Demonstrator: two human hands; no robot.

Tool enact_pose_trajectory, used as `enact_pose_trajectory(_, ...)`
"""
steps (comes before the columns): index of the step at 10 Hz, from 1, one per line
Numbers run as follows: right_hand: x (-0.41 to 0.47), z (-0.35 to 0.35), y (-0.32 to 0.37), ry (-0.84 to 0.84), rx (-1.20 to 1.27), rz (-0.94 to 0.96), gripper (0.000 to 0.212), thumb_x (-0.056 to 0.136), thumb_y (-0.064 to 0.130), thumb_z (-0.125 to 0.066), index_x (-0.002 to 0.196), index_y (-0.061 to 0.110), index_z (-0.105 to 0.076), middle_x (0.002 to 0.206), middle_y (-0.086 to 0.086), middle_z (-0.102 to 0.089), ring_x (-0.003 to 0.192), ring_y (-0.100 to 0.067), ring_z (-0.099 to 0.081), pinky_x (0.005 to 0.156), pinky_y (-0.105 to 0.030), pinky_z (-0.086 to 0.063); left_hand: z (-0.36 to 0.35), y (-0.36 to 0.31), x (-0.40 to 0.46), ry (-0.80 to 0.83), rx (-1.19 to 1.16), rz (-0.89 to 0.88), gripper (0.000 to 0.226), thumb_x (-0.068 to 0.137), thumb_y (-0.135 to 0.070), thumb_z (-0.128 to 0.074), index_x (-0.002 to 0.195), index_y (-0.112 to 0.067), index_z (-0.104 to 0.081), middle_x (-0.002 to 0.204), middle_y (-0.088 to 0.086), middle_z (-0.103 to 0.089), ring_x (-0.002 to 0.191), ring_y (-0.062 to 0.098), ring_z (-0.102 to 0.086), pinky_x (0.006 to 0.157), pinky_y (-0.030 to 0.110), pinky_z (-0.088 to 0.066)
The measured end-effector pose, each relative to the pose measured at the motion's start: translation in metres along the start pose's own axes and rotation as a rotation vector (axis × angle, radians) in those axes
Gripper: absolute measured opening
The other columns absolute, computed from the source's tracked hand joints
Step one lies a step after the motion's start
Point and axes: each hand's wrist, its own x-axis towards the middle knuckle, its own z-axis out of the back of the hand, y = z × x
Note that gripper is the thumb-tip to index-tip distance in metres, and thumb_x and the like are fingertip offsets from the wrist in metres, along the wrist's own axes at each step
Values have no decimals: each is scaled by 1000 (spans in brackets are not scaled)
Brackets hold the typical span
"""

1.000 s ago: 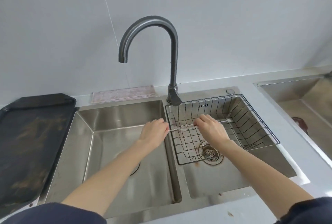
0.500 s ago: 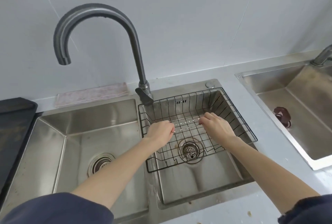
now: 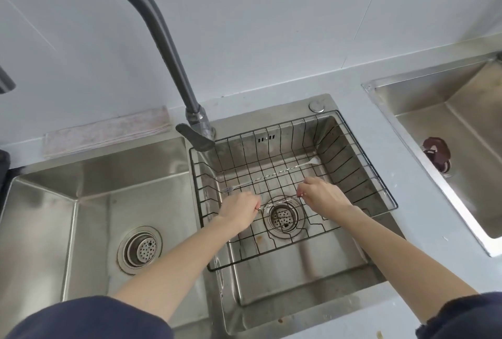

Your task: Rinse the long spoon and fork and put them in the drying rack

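A long, thin metal utensil with a twisted stem [image 3: 271, 174] lies inside the black wire drying rack [image 3: 380, 183], which sits in the right basin of the double sink [image 3: 298, 279] at the centre of the frame. Its long axis runs diagonally, from a small pronged end at the left middle of the rack up to a flattened, pale end near the rack's upper right corner; it looks like the fork, though the far end is too small to tell for sure.

A second slim metal utensil [image 3: 279, 202] is held lower in the frame, just above the drain strainer [image 3: 281, 216]. It lies nearly level, rising slightly to the right. The left hand [image 3: 239, 209] is closed around its left end, and the right hand [image 3: 323, 197] pinches its right end between fingertips. Both ends are hidden by the hands, so which utensil it is cannot be told.

The grey faucet [image 3: 163, 39] arches toward the upper left of the frame. A folded cloth [image 3: 108, 133] lies on the bench [image 3: 407, 202] behind the left basin.
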Motion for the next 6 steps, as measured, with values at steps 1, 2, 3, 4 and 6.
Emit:
enact_pose_trajectory(1,5,-2,0,43,0,3,27,94,6,-41,113,12,-60,119,-9,-57,113,-29,-53,81,-38,-49,-7,1,2,14,-27,6,24,95,-13,-43,111,-10,-60,118,7,-61,106,22,-59,84,33,-50)
enact_pose_trajectory(2,6,-2,2,57,-5,-3,27,94,6,-42,113,12,-60,119,-9,-57,112,-30,-53,81,-38,-49,-10,2,1,16,-38,9,25,95,-13,-43,113,-10,-59,120,7,-60,107,22,-59,86,32,-50)
enact_pose_trajectory(3,4,0,6,58,-30,-19,27,94,6,-42,113,13,-60,118,-9,-57,113,-30,-53,81,-39,-49,-10,3,-1,17,-55,13,26,95,-11,-42,114,-12,-60,123,6,-60,109,22,-59,88,33,-51)
enact_pose_trajectory(4,3,-1,7,59,-30,-36,27,94,6,-42,113,13,-59,118,-8,-57,113,-29,-52,81,-39,-49,-11,6,-1,15,-69,22,28,95,-9,-40,113,-12,-61,123,5,-60,110,21,-59,88,33,-52)
enact_pose_trajectory(6,-1,3,14,6,-80,-46,27,94,7,-43,114,15,-59,121,-7,-57,115,-28,-53,90,-36,-45,-1,3,-7,-83,-87,12,26,95,-13,-41,114,-11,-60,120,5,-61,107,21,-60,88,33,-53)
